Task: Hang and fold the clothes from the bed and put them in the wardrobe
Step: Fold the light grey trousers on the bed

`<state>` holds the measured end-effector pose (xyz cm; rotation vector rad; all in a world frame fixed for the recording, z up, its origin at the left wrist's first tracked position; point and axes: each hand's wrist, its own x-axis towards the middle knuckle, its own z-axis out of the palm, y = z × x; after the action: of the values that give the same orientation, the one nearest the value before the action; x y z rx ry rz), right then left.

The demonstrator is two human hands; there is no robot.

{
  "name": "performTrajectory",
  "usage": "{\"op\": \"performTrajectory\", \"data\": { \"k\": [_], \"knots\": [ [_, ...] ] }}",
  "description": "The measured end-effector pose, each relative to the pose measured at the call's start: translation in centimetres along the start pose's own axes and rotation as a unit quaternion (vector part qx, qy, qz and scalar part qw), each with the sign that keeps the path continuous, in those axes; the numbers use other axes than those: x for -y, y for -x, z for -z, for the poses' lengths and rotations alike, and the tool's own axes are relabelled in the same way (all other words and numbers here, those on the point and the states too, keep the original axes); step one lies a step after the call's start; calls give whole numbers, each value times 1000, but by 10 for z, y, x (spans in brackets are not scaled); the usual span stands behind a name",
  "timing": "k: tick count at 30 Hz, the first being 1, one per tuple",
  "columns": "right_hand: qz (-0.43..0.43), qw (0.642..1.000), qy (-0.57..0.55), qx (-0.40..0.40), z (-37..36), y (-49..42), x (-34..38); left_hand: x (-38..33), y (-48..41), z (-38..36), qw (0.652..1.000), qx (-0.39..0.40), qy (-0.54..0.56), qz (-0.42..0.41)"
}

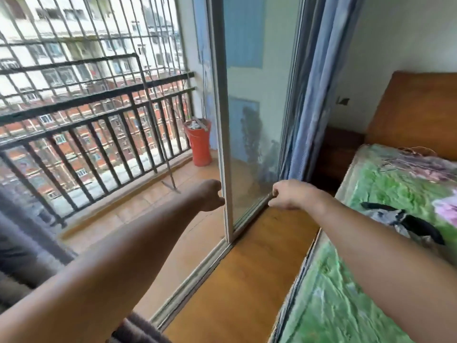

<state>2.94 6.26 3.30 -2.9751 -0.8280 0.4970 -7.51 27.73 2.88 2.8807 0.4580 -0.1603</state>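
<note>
Extends both arms forward and slightly down, elbows nearly straight, forearms bare. Sets left hand (pixel 210 195) against the left edge of the white door frame (pixel 223 144), knuckles up, fingers curled, fingertips lost behind the frame (grip itself not confirmable). Places right hand (pixel 288 194) in front of the glass pane (pixel 249 107), just above its lower rail, wrist turned inward, fingers curled, thumb and forefinger brought close at something small and dark; cannot tell what, nor whether pinched. Leaves hands apart, one on either side of the frame. Finds task clothing at far right: black and grey garment (pixel 400 219) lying crumpled on the bed (pixel 346 280), on its green floral cover, well apart from both hands. Notes wooden headboard (pixel 415 112) behind, blue curtain (pixel 311 95) bunched beside the glass, wooden floor (pixel 247 268) between door track (pixel 195 276) and bed, red bucket (pixel 199 144) on the balcony tiles near the black railing (pixel 142 133).
</note>
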Motion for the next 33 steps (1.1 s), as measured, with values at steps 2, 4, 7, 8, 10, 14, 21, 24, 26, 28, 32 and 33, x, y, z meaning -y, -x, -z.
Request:
{"op": "performTrajectory", "data": {
  "k": [2, 4, 7, 8, 10, 14, 21, 24, 26, 28, 32, 33],
  "knots": [
    [-55, 998, -20, 0, 4, -16, -14, 0, -42, 3, 999, 12, -18, -35],
    [-107, 994, -38, -3, 7, -29, -33, -5, -81, 5, 996, 28, -41, -77],
    [-172, 984, -52, 4, 3, -38, -65, -27, -132, 2, 986, 51, -60, -144],
    [-190, 980, -56, 6, 0, -41, -77, -37, -147, 0, 982, 57, -67, -165],
    [-221, 973, -62, 16, -8, -44, -102, -61, -176, -7, 973, 74, -74, -207],
    [-282, 954, -91, 36, -25, -50, -158, -121, -230, -24, 949, 100, -100, -281],
    [-403, 902, -150, 22, -34, -65, -289, -264, -328, -56, 900, 121, -130, -397],
    [-443, 879, -177, 25, -27, -68, -342, -328, -365, -70, 886, 132, -125, -427],
    [-465, 866, -182, 13, -21, -67, -371, -368, -385, -79, 872, 141, -127, -452],
    [-474, 859, -191, 14, -18, -65, -391, -403, -400, -87, 856, 153, -136, -474],
    [-505, 834, -221, 20, -27, -59, -425, -470, -424, -104, 820, 163, -165, -523],
    [-518, 825, -227, 21, -32, -58, -433, -485, -428, -109, 811, 163, -172, -534]
  ]
}}
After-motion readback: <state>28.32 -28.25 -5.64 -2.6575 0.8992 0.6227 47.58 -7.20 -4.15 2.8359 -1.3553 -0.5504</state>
